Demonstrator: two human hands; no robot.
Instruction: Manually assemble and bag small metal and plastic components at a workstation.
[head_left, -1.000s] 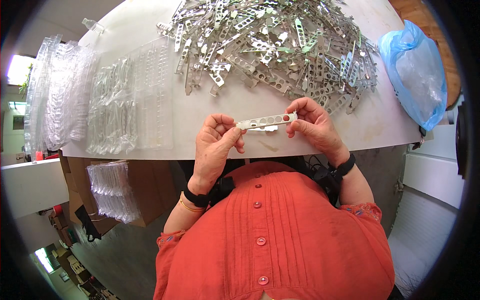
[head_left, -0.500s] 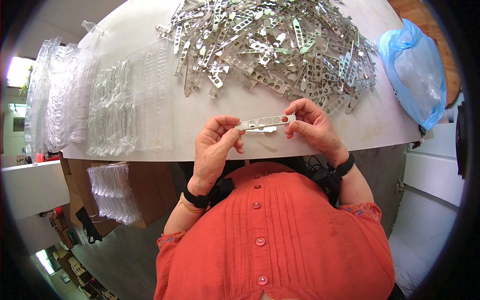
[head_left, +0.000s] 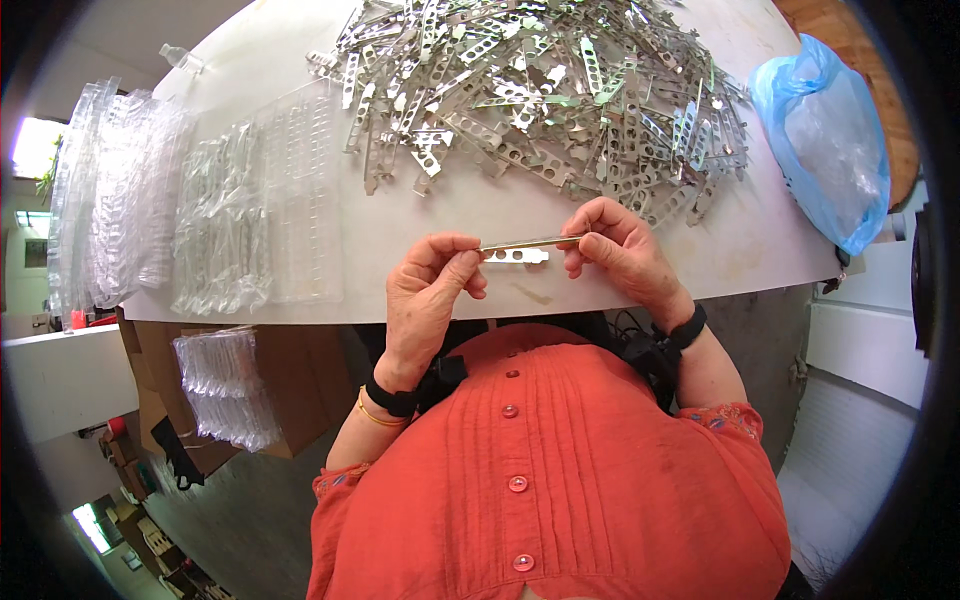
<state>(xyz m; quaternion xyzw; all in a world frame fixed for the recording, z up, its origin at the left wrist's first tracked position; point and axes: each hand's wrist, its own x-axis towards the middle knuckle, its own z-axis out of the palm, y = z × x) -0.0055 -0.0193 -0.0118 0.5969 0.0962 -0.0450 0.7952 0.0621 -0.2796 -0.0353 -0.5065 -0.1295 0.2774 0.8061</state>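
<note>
Between my two hands is a thin metal bracket strip [head_left: 532,242], turned so that mostly its narrow edge shows. My left hand [head_left: 430,290] pinches its left end between thumb and fingers. The right end is pinched the same way by my right hand [head_left: 625,255]. Just below the held strip, a second flat bracket with round holes [head_left: 518,256] lies on the white table [head_left: 420,212]. Beyond my hands spreads a large heap of similar perforated metal brackets [head_left: 540,100].
Clear plastic trays [head_left: 305,200] and wrapped bundles [head_left: 225,220] cover the table's left side. A blue plastic bag [head_left: 825,150] sits at the right edge. Below the table at left, a cardboard box [head_left: 310,385] holds a plastic-wrapped pack [head_left: 228,385]. A small clear bottle [head_left: 180,58] stands far left.
The held bracket has rotated from showing its holed face to showing its narrow edge, uncovering more of the bracket on the table. Both hands keep their pinch, nearly in place.
</note>
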